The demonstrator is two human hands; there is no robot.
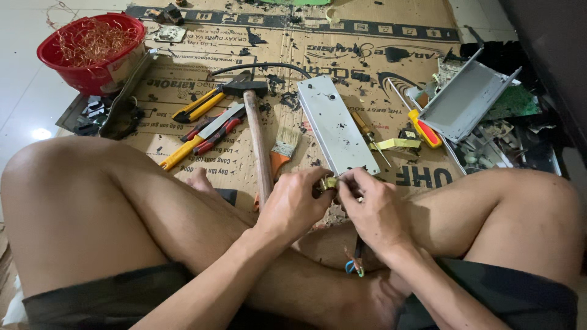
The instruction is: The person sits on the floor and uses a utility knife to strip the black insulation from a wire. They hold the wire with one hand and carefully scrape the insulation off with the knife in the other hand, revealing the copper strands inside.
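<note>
From the head camera, a person sits cross-legged on flattened cardboard (pixel 202 79) on the floor. Both hands are close together over the lap. The left hand (pixel 293 205) and the right hand (pixel 373 211) pinch a small yellowish part (pixel 328 183) between the fingertips, and thin coloured wires (pixel 354 264) hang down below the right hand. It looks like the part is being picked apart. I think the next move needs a firm pinch and a careful pull. Farther off lie a hammer (pixel 254 119), a brush (pixel 283 150), a grey metal plate (pixel 336 125), a screwdriver (pixel 370 137) and a red bowl of copper wire (pixel 92 46) at the far left.
</note>
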